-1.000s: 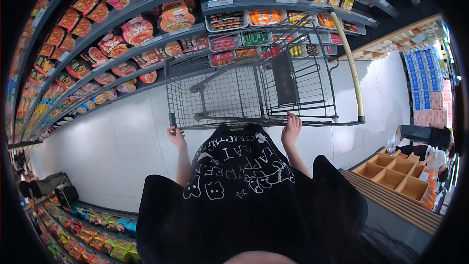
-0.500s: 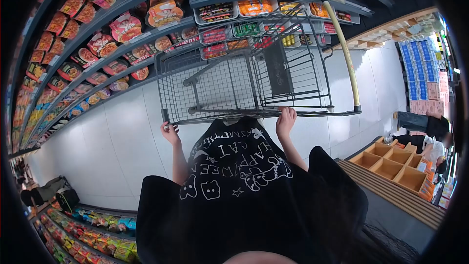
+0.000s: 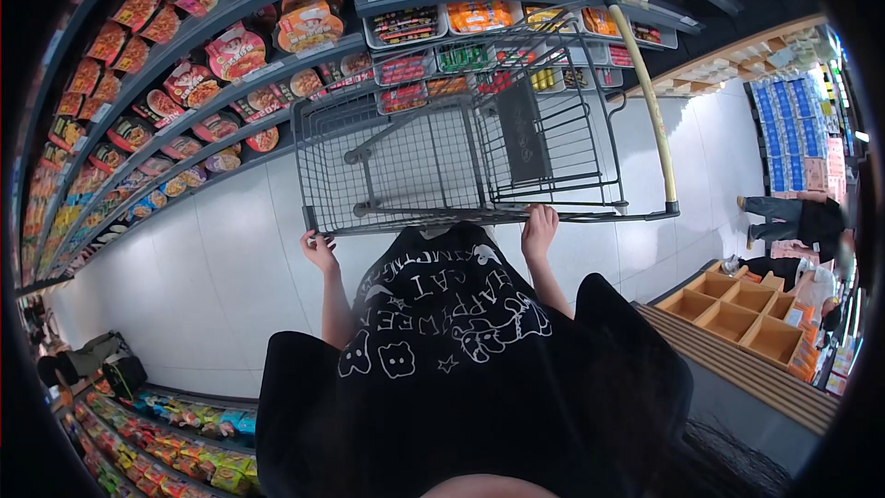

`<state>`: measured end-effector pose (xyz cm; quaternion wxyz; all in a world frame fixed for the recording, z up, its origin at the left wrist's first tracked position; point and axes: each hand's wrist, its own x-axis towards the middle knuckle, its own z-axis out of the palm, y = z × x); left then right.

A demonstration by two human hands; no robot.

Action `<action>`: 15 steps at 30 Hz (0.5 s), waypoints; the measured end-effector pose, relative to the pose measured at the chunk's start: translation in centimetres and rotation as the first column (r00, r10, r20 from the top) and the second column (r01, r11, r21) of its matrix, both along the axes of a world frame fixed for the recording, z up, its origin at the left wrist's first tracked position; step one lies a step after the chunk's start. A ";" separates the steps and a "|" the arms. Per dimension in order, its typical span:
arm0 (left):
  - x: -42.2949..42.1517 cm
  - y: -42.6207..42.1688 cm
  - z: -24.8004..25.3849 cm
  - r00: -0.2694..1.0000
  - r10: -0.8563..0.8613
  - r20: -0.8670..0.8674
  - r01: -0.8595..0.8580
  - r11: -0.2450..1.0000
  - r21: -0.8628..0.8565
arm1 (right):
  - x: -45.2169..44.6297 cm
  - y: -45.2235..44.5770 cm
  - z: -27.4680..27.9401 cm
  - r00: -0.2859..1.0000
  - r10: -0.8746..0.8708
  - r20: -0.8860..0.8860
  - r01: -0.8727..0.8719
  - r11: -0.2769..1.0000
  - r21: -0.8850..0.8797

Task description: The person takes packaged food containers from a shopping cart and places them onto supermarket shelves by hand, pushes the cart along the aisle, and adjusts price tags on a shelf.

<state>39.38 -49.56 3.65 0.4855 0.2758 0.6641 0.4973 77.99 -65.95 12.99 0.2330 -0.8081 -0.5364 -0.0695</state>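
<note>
A wire shopping cart [image 3: 406,157] with a yellow handle [image 3: 645,101] stands sideways in front of me, and no goods show inside it. My left hand [image 3: 319,251] is closed on the cart's near rim at its left front corner. Further right along the same rim, my right hand [image 3: 539,231] has its fingers wrapped over the edge. The cart's near side touches or nearly touches my black shirt [image 3: 442,314].
Shelves of bowl noodles [image 3: 241,51] curve along the left. Trays of packaged snacks [image 3: 479,16] lie beyond the cart. At the right are a wooden divided bin [image 3: 733,318] and people [image 3: 816,226]. Another person [image 3: 83,360] is at lower left.
The cart and both hands sit slightly further left and higher in view than a second ago. My right fingers have closed over the rim. People at the right have shifted a little.
</note>
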 end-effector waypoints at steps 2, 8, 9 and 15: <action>0.0 0.0 -0.3 1.000 0.002 -0.004 -0.002 1.000 -0.006 | 0.1 -0.1 0.0 1.000 0.005 -0.004 -0.005 1.000 -0.006; 1.0 -0.3 -1.1 1.000 -0.020 0.002 0.020 1.000 0.022 | 1.1 -0.2 0.1 0.998 -0.041 0.053 0.042 0.999 -0.021; 1.2 -0.3 -1.3 1.000 -0.016 -0.003 0.016 1.000 0.018 | 1.2 -0.2 0.2 0.998 -0.045 0.046 0.047 0.999 -0.028; 3.2 -0.7 -1.5 1.000 -0.020 -0.010 0.020 1.000 0.019 | 3.3 -0.7 -0.1 0.997 -0.079 0.022 0.080 0.996 -0.041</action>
